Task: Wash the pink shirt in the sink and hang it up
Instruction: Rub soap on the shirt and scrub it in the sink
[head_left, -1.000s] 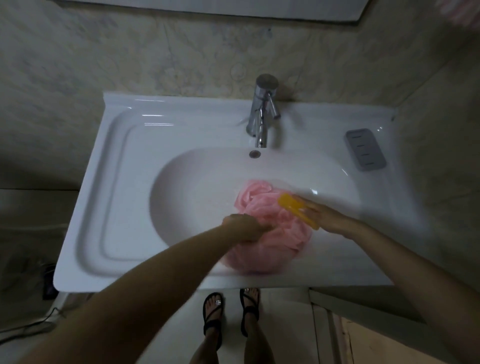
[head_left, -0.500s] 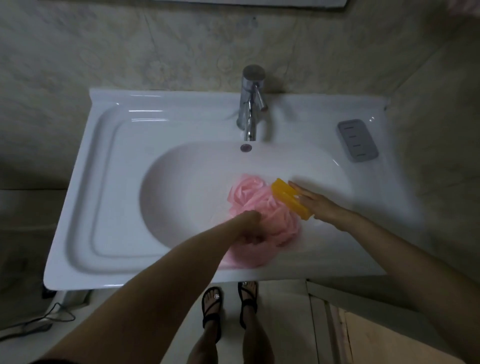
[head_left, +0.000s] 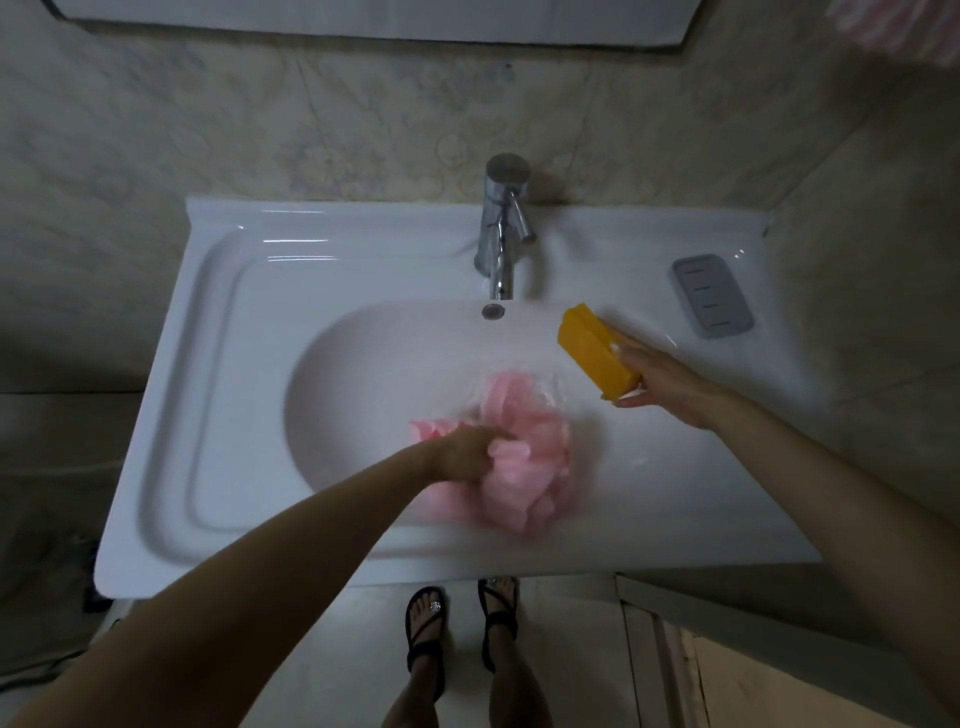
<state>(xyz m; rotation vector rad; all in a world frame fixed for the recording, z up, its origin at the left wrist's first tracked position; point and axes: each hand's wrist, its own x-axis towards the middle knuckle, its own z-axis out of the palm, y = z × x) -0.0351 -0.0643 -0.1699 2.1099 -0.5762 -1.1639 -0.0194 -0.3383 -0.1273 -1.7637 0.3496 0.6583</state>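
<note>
Under the curled fingers of the left hand (head_left: 465, 452) the pink shirt (head_left: 530, 467) is bunched and gripped, low in the basin of the white sink (head_left: 218, 405), toward its near wall. Fabric is seen on both sides of those fingers: a small pink edge behind the knuckles to the left, and the larger crumpled mass ahead of the fingertips and to the right. The cloth is blurred, so its details cannot be told. Up and to the right of the shirt, well apart from it, a yellow bar of soap (head_left: 597, 353) is held by the right hand (head_left: 662, 387) over the far right edge of the basin. The bar is clamped between fingers laid straight along its upper side and a thumb set beneath its near end. Beyond the bar's far tip, left of those fingers, a chrome faucet (head_left: 501, 228) is mounted at the back of the sink, with a small round overflow hole (head_left: 492, 310) below its spout. To the right of the right hand's fingertips a grey soap dish (head_left: 711, 291) is set on the ledge. Feet in black sandals (head_left: 426, 629) are seen on the floor below the near rim
</note>
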